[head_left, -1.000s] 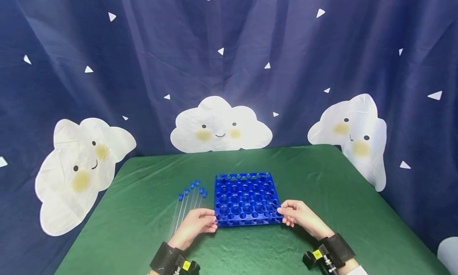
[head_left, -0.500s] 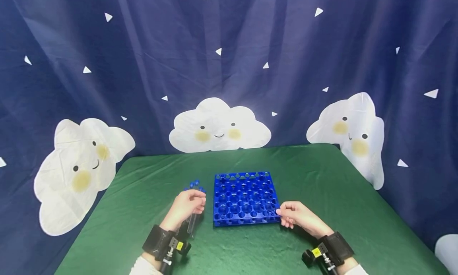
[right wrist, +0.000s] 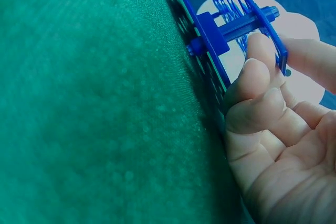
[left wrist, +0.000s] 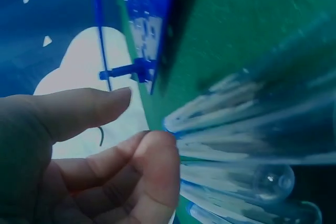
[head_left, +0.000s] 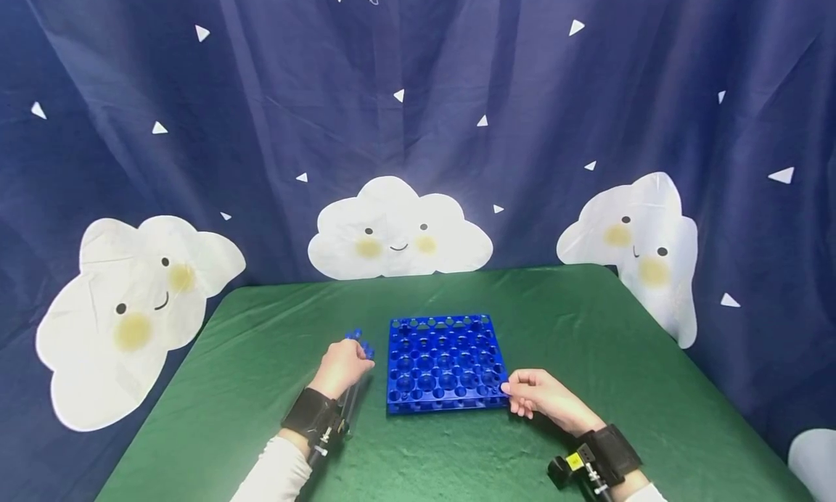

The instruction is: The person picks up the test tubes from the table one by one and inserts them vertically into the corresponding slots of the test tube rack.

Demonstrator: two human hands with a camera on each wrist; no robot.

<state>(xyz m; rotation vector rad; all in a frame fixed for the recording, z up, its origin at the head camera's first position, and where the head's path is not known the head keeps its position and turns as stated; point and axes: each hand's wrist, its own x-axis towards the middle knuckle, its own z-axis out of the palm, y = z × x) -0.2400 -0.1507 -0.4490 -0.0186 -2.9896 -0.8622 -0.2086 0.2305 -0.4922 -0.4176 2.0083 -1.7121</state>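
Observation:
A blue tube rack [head_left: 444,360] with several holes lies flat on the green table [head_left: 588,342]. My right hand [head_left: 530,393] holds its near right corner; in the right wrist view its curled fingers [right wrist: 260,80] press on the rack's edge [right wrist: 215,35], thumb behind the top plate. Several clear test tubes with blue caps [head_left: 358,336] lie just left of the rack. My left hand [head_left: 342,364] rests over them with fingers loosely bent. In the left wrist view its fingertip [left wrist: 160,150] touches the tubes [left wrist: 247,124], with the thumb apart and nothing pinched. The rack [left wrist: 147,19] stands beyond.
A dark blue curtain with white cloud faces [head_left: 398,230] hangs close behind the table. Green cloth stretches bare to the right of the rack and in front of both hands. Black wrist straps [head_left: 610,451] carry the cameras.
My left hand left the rack's near left corner and moved left and forward onto the test tubes. The right hand stayed at the rack's near right corner.

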